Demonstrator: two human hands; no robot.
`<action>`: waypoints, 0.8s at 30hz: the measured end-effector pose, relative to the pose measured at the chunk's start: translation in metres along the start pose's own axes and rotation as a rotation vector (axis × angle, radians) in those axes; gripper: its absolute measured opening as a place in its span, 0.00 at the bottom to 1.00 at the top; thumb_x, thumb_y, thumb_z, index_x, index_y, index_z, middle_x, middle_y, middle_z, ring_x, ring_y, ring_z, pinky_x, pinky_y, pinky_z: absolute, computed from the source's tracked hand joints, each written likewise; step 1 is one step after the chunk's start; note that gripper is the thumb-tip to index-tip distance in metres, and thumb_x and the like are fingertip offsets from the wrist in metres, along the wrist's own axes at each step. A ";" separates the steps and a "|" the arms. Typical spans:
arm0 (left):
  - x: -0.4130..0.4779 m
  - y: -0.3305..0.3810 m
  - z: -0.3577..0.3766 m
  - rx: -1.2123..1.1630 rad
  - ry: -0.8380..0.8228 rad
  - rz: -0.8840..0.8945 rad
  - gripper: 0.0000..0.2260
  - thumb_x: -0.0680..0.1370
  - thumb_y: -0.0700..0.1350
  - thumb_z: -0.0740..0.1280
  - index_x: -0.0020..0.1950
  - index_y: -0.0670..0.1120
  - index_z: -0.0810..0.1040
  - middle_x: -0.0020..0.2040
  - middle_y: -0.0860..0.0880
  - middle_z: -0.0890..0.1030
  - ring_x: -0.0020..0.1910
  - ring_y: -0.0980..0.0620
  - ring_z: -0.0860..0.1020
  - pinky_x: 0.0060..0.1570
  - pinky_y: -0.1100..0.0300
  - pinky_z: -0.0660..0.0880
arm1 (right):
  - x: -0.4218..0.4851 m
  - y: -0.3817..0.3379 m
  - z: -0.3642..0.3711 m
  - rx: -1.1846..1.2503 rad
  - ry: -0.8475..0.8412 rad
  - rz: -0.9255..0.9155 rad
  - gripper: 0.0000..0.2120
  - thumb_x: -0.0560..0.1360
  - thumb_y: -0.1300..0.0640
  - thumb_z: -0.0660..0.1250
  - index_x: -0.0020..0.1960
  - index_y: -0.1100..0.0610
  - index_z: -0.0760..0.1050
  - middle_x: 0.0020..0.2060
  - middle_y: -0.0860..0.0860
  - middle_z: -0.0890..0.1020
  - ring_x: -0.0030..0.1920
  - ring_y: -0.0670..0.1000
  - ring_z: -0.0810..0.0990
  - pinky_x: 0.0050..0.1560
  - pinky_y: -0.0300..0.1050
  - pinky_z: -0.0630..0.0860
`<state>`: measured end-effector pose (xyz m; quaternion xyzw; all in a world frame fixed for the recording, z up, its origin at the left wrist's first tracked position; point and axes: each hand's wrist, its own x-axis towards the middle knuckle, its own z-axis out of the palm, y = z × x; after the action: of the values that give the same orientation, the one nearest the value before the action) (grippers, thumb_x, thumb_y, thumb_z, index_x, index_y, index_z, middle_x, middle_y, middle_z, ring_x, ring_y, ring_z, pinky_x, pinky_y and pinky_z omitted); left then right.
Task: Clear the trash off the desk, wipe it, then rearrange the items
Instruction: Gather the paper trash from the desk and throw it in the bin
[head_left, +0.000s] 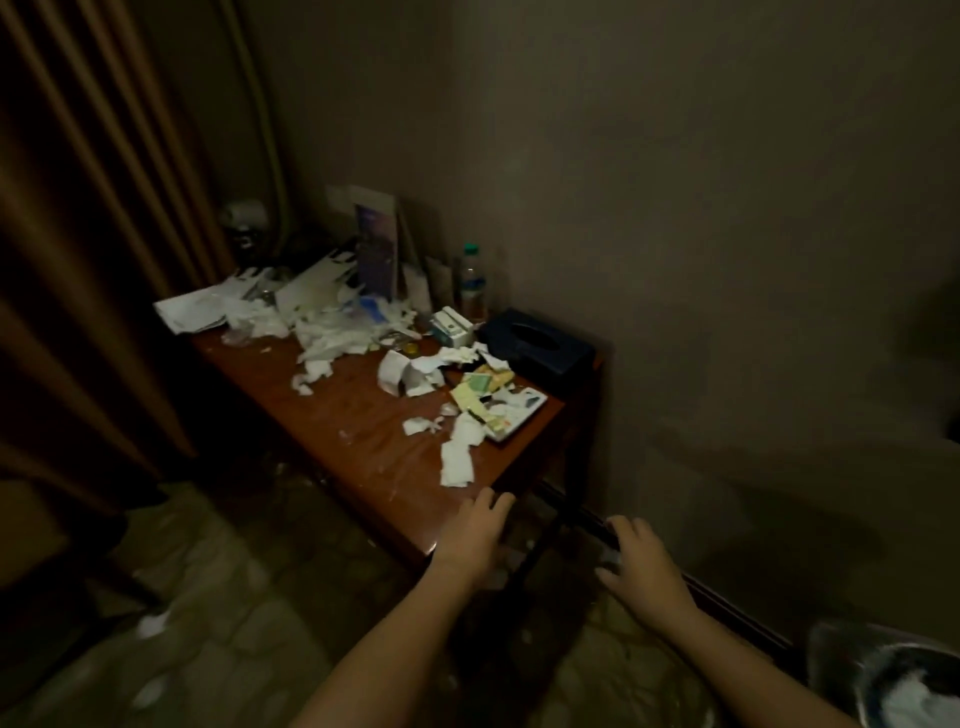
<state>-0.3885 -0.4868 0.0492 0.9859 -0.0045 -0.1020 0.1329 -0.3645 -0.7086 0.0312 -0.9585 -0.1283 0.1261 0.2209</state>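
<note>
Left hand (475, 535) and right hand (641, 561) are held open, empty, at the near corner of the reddish-brown wooden table (363, 426), seemingly poised for torn white paper scraps (457, 462).

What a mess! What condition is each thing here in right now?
desk, littered with torn paper.
water bottle, upright, capped.
tissue box, lying flat, slot up.
tray, loaded with packets.
left hand, open, empty, over the desk corner.
right hand, open, empty.
</note>
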 end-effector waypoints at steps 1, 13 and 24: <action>-0.001 -0.020 -0.005 -0.016 0.009 -0.031 0.30 0.76 0.43 0.68 0.74 0.51 0.59 0.71 0.47 0.62 0.66 0.45 0.67 0.59 0.51 0.73 | 0.006 -0.019 0.009 -0.017 -0.018 -0.007 0.30 0.74 0.51 0.69 0.71 0.50 0.60 0.64 0.50 0.66 0.63 0.51 0.70 0.58 0.46 0.75; 0.036 -0.160 -0.017 -0.046 0.001 -0.177 0.31 0.76 0.46 0.70 0.74 0.51 0.58 0.69 0.47 0.63 0.65 0.45 0.69 0.56 0.52 0.76 | 0.090 -0.124 0.059 -0.126 -0.100 -0.044 0.31 0.75 0.53 0.68 0.73 0.48 0.58 0.66 0.50 0.68 0.64 0.50 0.69 0.55 0.40 0.73; 0.150 -0.218 -0.035 -0.040 -0.083 -0.241 0.27 0.77 0.48 0.67 0.73 0.51 0.60 0.72 0.48 0.61 0.67 0.48 0.67 0.59 0.57 0.75 | 0.249 -0.152 0.093 -0.165 -0.250 -0.124 0.37 0.73 0.54 0.71 0.75 0.48 0.55 0.75 0.52 0.56 0.72 0.55 0.59 0.67 0.49 0.68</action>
<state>-0.2385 -0.2730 -0.0050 0.9713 0.1107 -0.1583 0.1391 -0.1880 -0.4648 -0.0262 -0.9405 -0.2235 0.2197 0.1311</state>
